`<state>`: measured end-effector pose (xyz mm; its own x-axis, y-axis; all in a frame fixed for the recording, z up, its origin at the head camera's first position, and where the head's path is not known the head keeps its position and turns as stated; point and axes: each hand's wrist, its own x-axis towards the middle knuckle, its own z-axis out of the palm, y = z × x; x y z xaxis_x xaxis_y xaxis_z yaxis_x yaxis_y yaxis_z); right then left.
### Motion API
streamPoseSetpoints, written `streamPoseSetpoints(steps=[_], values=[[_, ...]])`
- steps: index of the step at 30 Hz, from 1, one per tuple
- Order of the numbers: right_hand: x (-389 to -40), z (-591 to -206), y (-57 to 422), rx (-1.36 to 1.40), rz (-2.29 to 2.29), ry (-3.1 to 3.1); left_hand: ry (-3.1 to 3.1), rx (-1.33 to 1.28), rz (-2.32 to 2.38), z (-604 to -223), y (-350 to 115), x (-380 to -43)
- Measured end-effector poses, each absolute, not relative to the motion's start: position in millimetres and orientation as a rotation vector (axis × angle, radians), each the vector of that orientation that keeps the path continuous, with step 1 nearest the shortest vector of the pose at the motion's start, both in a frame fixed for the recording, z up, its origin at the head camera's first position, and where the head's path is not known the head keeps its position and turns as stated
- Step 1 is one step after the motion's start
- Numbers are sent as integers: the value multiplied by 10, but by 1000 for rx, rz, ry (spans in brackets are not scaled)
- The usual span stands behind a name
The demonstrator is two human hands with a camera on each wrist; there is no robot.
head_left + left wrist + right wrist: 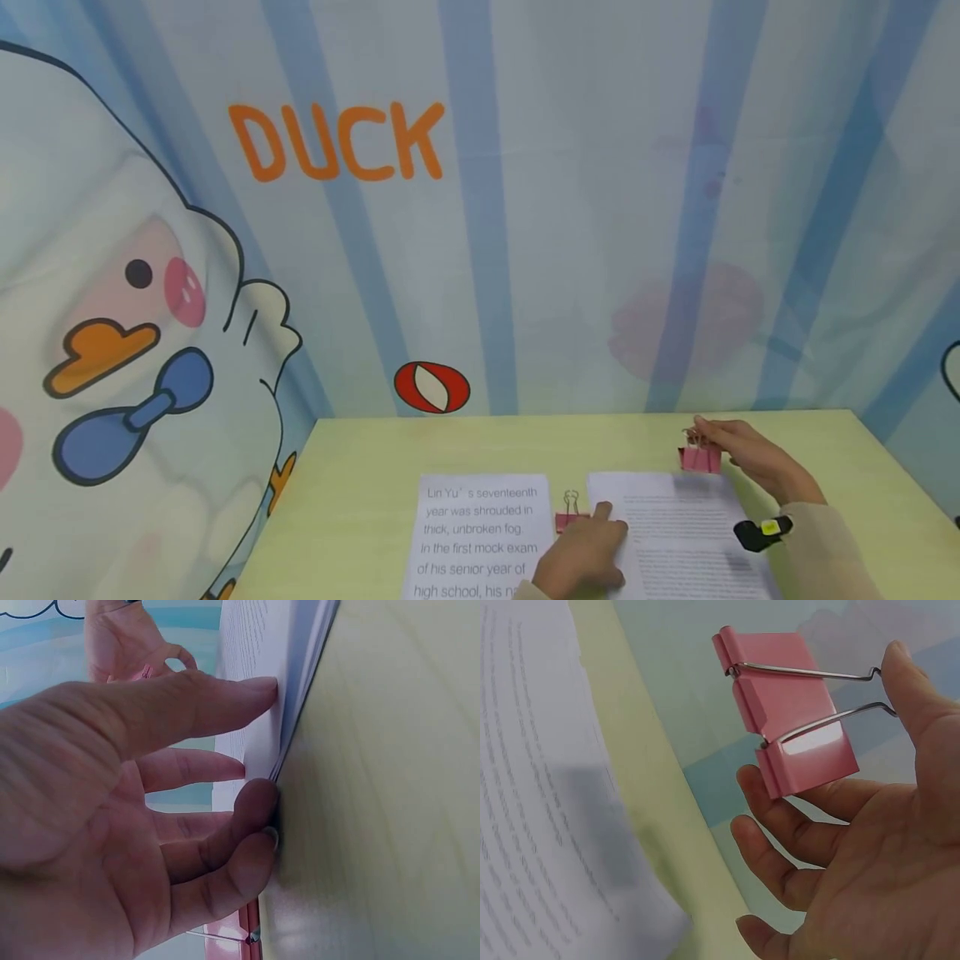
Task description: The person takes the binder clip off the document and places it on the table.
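My right hand (753,457) pinches the wire handles of a pink binder clip (799,712) and holds it over the far right corner of a printed paper stack (678,533). In the right wrist view, the clip's body hangs away from the thumb, beside the loosely bent lower fingers. At the stack's left edge rests my left hand (585,550), its index finger extended onto the top sheet. The left wrist view shows thumb and fingertips against the paper's edge, the lower fingers bent down at the tabletop. A second pink binder clip (570,522) lies just beyond this hand.
A large-print sheet (480,517) lies left of the stack on the pale yellow table (352,492). Behind the table's far edge hangs a striped blue curtain (570,208) with cartoon duck prints and orange lettering.
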<state>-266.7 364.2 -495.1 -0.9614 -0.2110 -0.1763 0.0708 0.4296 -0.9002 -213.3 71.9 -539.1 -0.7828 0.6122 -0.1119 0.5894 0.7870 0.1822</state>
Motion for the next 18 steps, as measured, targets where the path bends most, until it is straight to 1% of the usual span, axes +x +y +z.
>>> streamPoseSetpoints(steps=[6,18], values=[[-2587,-4958,3737,-59,-1525,2412,2819,912,237,-5376,720,-2108],[-2403,-5091,3982,21,-1487,2391,2819,952,215,-5391,720,-2116]])
